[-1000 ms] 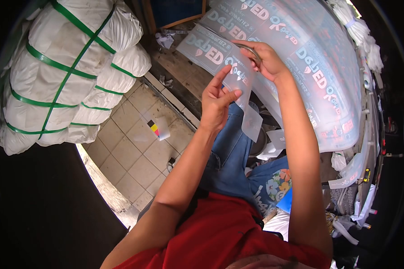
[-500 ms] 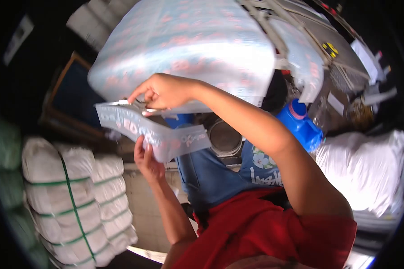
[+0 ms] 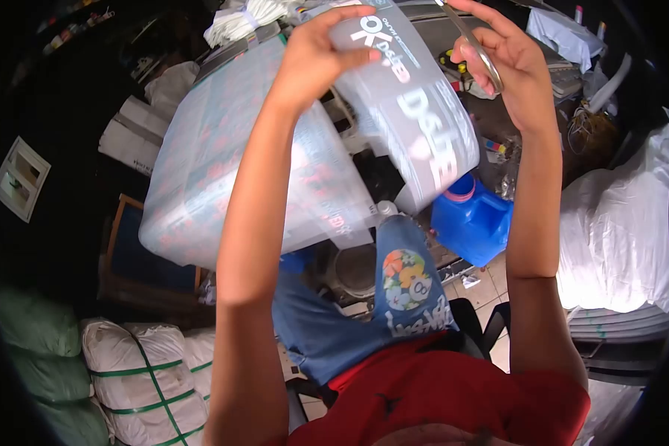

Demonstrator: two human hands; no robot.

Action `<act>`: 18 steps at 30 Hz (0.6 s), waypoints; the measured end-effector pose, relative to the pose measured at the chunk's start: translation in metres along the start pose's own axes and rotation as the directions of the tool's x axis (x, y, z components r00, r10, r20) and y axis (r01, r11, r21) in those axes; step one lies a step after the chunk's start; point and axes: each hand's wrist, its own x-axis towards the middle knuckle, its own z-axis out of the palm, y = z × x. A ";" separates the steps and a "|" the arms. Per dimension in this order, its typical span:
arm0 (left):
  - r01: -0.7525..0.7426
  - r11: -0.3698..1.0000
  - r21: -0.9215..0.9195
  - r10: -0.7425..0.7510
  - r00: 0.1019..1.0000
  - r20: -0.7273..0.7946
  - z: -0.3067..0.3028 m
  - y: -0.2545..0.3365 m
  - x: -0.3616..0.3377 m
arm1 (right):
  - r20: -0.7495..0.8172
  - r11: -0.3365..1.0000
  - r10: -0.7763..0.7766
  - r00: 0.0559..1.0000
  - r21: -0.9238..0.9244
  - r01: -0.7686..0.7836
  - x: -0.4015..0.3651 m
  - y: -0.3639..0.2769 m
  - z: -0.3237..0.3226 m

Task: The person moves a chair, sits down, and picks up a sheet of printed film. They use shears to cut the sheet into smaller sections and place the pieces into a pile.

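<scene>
My left hand (image 3: 312, 63) is raised at the upper middle, its thumb and fingers closed on the edge of a printed plastic film strip (image 3: 442, 130). The greyish, see-through strip carries white lettering and curves down to the right. At upper right, my right hand (image 3: 513, 70) has silver scissors (image 3: 479, 52) in its fingers, close to the strip's far end. The scissors' tips are partly cut off by the frame's top. Left of the strip lies a large sheet of printed plastic film (image 3: 208, 149), with a loose lettered end hanging over my knees.
A blue jug (image 3: 479, 227) stands right of my knees. White sacking (image 3: 609, 230) bulges at the right. Strapped white bales (image 3: 137, 372) and green bales (image 3: 37, 327) are stacked at lower left, below a wood-framed dark panel (image 3: 141, 253).
Both hands have moved up and away from my lap, the right one far to the right with the scissors. The view has turned. The short film piece in my hands before is not distinguishable now.
</scene>
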 end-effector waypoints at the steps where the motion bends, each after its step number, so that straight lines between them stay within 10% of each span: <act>1: 0.032 0.998 0.052 -0.033 0.999 0.019 -0.002 -0.041 0.035 | -0.004 1.000 -0.008 1.000 -0.006 0.008 0.006 0.005 -0.017; 6: 0.273 0.881 0.386 -0.291 0.957 -0.014 0.005 -0.209 0.088 | -0.017 0.910 0.045 0.999 -0.413 -0.048 0.042 0.076 -0.053; 9: 0.420 0.835 0.356 -0.461 0.886 0.037 0.010 -0.206 0.083 | -0.007 0.831 0.151 0.989 -0.541 -0.131 0.056 0.115 -0.051; 12: 0.072 0.704 0.706 -0.188 0.978 0.088 -0.002 -0.232 0.092 | -0.014 0.677 0.073 0.997 -0.733 -0.059 0.070 0.151 -0.039; 18: 0.128 0.554 0.822 -0.135 0.989 -0.063 -0.056 -0.203 0.079 | 0.074 0.407 0.156 0.985 -0.913 0.004 0.087 0.199 -0.014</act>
